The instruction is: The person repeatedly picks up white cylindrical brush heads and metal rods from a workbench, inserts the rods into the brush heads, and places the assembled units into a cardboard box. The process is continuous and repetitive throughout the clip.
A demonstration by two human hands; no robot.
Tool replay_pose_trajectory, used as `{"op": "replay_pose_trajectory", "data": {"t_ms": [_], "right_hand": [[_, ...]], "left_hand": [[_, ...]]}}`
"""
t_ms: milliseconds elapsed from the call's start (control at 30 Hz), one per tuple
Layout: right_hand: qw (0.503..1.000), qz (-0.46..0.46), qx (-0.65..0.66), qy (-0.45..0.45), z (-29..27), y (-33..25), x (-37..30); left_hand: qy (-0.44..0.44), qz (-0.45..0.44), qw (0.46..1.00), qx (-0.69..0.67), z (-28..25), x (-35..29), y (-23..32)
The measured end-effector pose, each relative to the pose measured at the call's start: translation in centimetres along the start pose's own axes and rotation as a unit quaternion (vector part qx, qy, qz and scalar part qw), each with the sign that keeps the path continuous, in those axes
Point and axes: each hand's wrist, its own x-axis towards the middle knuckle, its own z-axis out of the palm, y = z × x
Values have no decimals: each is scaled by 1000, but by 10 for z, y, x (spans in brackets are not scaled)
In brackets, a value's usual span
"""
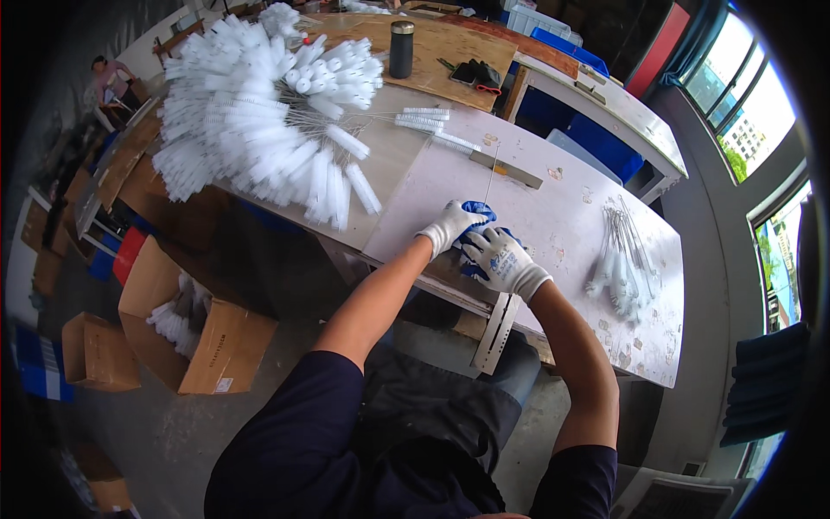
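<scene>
- The left hand (pixel 454 227), in a white knit glove with a blue-coated palm, curls around the lower part of a thin, straight silver wire (pixel 491 176); the right hand (pixel 503 262), gloved alike, bends its fingers close beside it, though whether it grips too cannot be told.
- The wire is over the near part of the pale, worn-topped bench (pixel 562 251), its lower end hidden between the hands.
- Its long axis runs away from the near edge, leaning slightly right, free tip outward.
- It should handle as light, springy and perhaps slippery, easily bent; low on the shaft looks the surest hold.
- Rightward lies a bundle of white-bristled, wire-stemmed brushes (pixel 621 281), bristles toward the near edge, stems pointing away.
- Far left spreads a big heap of similar white brushes (pixel 238 121); their bristles look soft and crushable.
</scene>
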Motion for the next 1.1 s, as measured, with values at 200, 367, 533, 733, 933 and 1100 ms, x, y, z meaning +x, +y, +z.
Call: {"op": "replay_pose_trajectory", "data": {"t_ms": [200, 367, 533, 733, 933, 1100], "right_hand": [[1000, -22, -14, 1, -11, -2, 8], [997, -44, -69, -2, -7, -1, 5], [997, -12, -68, -23, -1, -7, 7], [994, -19, -86, -61, -1, -1, 0], [996, -37, -68, -46, -14, -4, 15], [994, -21, -86, -59, -3, -3, 4]], "left_hand": [[38, -7, 999, 30, 0, -4, 5], [35, -21, 996, 76, 8, -13, 15], [14, -8, 999, 51, 0, -11, 11], [15, 19, 997, 67, 16, -39, 38], [68, 7, 994, 90, 5, -14, 17], [-36, 11, 998, 58, 11, -15, 19]]}}
